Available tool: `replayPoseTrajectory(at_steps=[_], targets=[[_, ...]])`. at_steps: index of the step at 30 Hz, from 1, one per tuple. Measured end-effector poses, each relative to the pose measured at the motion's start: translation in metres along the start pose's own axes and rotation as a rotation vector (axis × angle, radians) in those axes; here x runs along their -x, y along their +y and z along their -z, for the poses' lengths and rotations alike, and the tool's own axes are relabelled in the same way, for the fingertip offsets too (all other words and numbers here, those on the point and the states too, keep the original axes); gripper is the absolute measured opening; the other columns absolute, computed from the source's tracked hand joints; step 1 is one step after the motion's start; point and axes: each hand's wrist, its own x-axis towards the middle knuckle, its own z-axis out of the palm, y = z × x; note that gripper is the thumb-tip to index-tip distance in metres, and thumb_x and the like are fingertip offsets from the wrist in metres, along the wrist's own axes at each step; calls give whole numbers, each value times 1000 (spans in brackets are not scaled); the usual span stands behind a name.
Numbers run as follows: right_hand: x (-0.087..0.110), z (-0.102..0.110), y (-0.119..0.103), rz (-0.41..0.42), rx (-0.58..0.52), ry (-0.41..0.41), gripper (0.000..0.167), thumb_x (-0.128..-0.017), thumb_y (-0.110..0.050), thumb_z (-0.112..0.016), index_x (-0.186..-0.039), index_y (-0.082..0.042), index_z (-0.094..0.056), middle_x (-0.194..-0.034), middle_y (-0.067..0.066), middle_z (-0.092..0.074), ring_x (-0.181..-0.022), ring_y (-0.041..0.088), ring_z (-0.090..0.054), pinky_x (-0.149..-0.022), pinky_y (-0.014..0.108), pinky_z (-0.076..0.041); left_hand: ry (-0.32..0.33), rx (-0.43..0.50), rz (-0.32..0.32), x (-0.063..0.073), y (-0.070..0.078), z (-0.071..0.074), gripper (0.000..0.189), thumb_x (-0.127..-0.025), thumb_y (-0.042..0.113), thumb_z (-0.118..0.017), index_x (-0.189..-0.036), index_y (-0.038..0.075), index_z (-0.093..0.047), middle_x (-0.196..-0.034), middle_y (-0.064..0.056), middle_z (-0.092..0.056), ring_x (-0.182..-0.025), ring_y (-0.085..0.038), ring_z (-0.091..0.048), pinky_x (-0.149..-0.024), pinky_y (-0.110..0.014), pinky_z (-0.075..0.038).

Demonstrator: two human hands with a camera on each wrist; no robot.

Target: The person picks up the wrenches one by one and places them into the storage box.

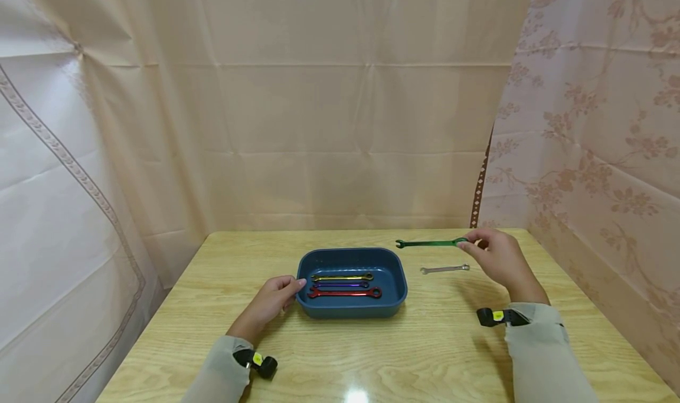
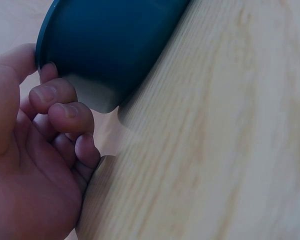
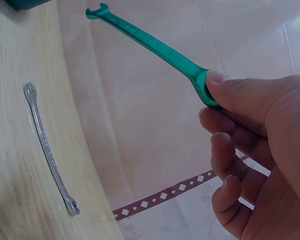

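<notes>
Between thumb and fingers, my right hand pinches a green combination wrench by its ring end, holding it above the table with the open end pointing left. Below it, a silver wrench lies on the tabletop. My left hand grips the left rim of a blue rectangular bin, thumb over the edge and fingers outside, as the left wrist view also shows. Inside the bin lie a yellow wrench, a purple wrench and a red wrench, roughly parallel.
The light wood table ends at a beige curtain behind it. A floral cloth hangs along the right side, and a white cloth along the left.
</notes>
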Motion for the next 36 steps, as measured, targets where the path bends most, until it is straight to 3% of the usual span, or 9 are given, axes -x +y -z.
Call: replayPoseTrajectory(at_steps=[8, 16, 26, 36], targets=[[0, 1, -7, -4, 0, 11, 33, -103, -41, -64, -109, -9, -73, -100, 11, -69, -86, 26, -59, -63, 34, -48, 1, -4, 0, 1, 0, 0, 41, -105, 44, -59, -88, 7, -60, -69, 2, -47, -64, -15, -45, -57, -25, -39], [-1, 2, -14, -57, -72, 33, 43, -103, -46, -62, -112, -5, -72, -104, 15, -69, -85, 26, -59, -64, 34, -49, -10, 3, -12, 2, 1, -1, 44, -104, 46, -61, -89, 5, -59, -69, 1, -46, -64, -16, -45, -56, -26, -38], [-3, 5, -27, -251, -331, -8, 51, -102, -49, -61, -119, -1, -67, -114, 14, -64, -95, 23, -65, -77, 34, -56, 5, 3, 2, 2, 3, -1, 40, -106, 41, -59, -88, 5, -60, -68, 1, -46, -63, -16, -44, -56, -25, -38], [-5, 5, -26, -387, -506, -60, 49, -103, -43, -62, -127, -1, -65, -94, -3, -69, -83, 11, -69, -75, 35, -59, 11, 15, 5, 2, 3, -1, 41, -106, 41, -58, -90, 4, -61, -69, 1, -47, -65, -19, -46, -59, -26, -40]])
